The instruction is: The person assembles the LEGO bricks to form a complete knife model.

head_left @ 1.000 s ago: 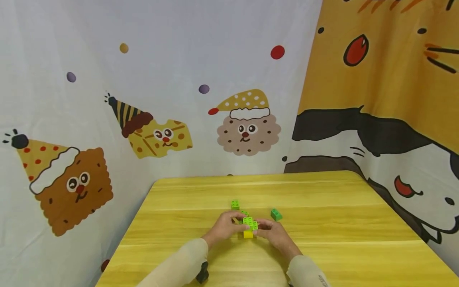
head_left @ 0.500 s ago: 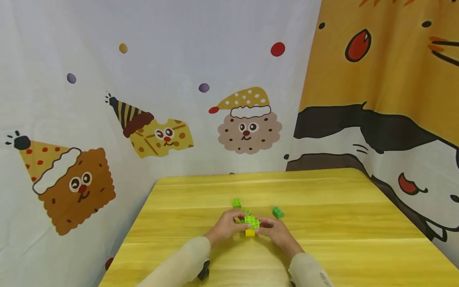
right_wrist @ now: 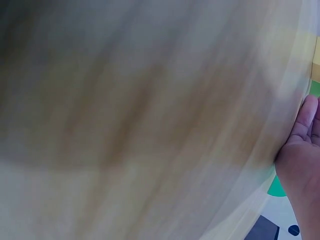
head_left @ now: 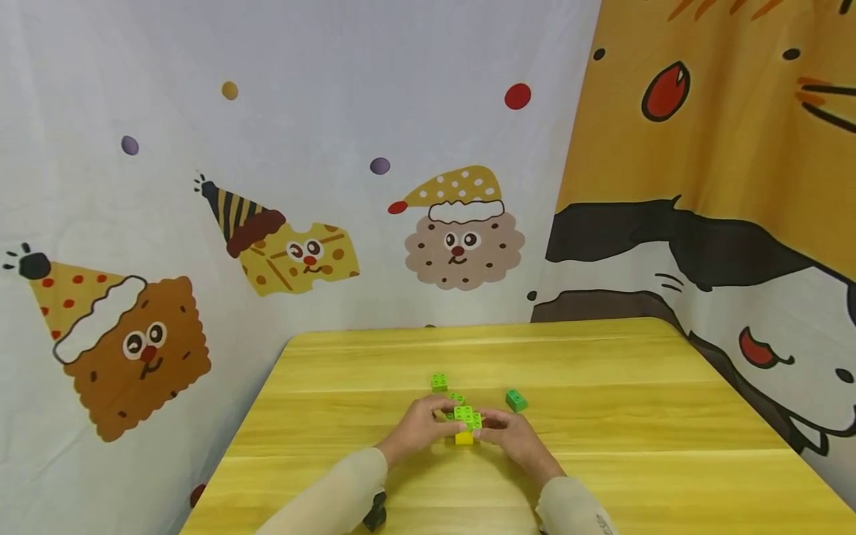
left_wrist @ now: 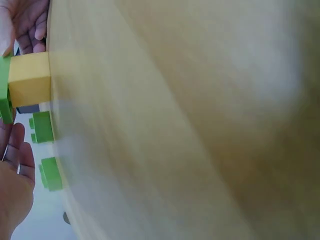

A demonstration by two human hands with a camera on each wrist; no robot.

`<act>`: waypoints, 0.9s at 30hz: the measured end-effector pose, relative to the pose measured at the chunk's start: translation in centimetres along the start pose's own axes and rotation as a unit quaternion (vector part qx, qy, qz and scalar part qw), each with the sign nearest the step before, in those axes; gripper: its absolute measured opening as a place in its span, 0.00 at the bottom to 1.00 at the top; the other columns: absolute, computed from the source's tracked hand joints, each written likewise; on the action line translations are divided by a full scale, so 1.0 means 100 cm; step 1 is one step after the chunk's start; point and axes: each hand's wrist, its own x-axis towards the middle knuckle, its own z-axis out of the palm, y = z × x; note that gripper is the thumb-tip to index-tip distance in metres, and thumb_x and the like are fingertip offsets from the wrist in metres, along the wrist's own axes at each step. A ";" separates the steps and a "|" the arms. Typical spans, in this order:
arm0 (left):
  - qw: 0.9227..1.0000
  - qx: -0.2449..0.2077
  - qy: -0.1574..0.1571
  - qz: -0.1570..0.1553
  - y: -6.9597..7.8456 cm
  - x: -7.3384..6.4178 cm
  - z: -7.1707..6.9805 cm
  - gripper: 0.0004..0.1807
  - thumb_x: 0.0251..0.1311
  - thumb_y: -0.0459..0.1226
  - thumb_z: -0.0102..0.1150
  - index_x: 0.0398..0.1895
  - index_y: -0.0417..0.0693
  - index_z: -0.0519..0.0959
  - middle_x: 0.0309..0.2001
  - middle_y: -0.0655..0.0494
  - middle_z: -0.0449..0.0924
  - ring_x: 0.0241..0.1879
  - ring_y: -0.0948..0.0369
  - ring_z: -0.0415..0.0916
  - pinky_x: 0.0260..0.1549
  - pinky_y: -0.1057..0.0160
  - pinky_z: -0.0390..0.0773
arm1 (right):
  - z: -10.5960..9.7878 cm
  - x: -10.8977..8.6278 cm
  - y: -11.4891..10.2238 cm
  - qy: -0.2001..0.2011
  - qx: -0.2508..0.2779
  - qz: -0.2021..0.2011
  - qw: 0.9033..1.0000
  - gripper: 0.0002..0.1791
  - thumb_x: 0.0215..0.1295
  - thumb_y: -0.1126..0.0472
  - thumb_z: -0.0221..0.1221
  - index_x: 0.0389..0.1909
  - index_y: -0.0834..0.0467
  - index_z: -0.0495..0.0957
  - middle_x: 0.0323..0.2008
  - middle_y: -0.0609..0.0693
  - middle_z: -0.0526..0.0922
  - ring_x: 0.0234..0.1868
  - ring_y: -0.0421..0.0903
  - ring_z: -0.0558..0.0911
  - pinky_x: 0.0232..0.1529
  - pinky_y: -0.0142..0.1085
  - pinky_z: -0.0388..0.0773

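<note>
In the head view, a yellow block [head_left: 464, 438] stands on the table with light green studded bricks [head_left: 464, 414] on top. My left hand [head_left: 416, 431] pinches these green bricks from the left, its thumb at their near side. From the right, my right hand [head_left: 518, 438] holds the same bricks between thumb and fingers. The left wrist view shows the yellow block [left_wrist: 30, 79] from the side, topped by a green brick [left_wrist: 5, 90]. In the right wrist view only part of the right hand [right_wrist: 302, 160] shows, at the right edge.
Behind the left hand sits a light green brick [head_left: 457, 399], partly hidden; another light green brick [head_left: 438, 383] lies farther back. A darker green brick with a sloped side [head_left: 516, 400] lies beyond the right hand. A printed curtain [head_left: 321, 148] hangs behind the wooden table [head_left: 635, 401].
The head view shifts slightly and returns. Both hands stay on the green bricks over the yellow block, with no other visible movement.
</note>
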 end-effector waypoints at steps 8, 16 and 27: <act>0.997 -0.035 0.050 -0.052 -0.020 0.008 -0.026 0.29 0.67 0.55 0.59 0.61 0.44 0.78 0.51 0.57 0.79 0.49 0.56 0.73 0.46 0.54 0.76 | 0.002 0.001 0.002 0.006 -0.003 -0.006 1.000 0.25 0.57 0.57 0.72 0.56 0.60 0.82 0.47 0.52 0.83 0.50 0.50 0.79 0.53 0.48 0.76; 0.993 -0.018 0.087 -0.076 -0.038 0.033 -0.050 0.28 0.65 0.49 0.64 0.63 0.42 0.76 0.55 0.47 0.77 0.54 0.51 0.72 0.50 0.50 0.76 | 0.001 0.002 0.001 -0.001 -0.007 -0.003 1.000 0.27 0.57 0.54 0.72 0.57 0.59 0.81 0.48 0.52 0.82 0.51 0.51 0.78 0.55 0.51 0.74; 0.989 -0.008 0.068 -0.129 -0.041 0.050 -0.046 0.30 0.61 0.42 0.69 0.65 0.43 0.74 0.60 0.42 0.74 0.61 0.46 0.70 0.59 0.45 0.69 | 0.000 0.001 0.001 -0.005 -0.002 -0.009 1.000 0.27 0.56 0.54 0.73 0.56 0.59 0.82 0.45 0.51 0.82 0.49 0.49 0.78 0.54 0.48 0.75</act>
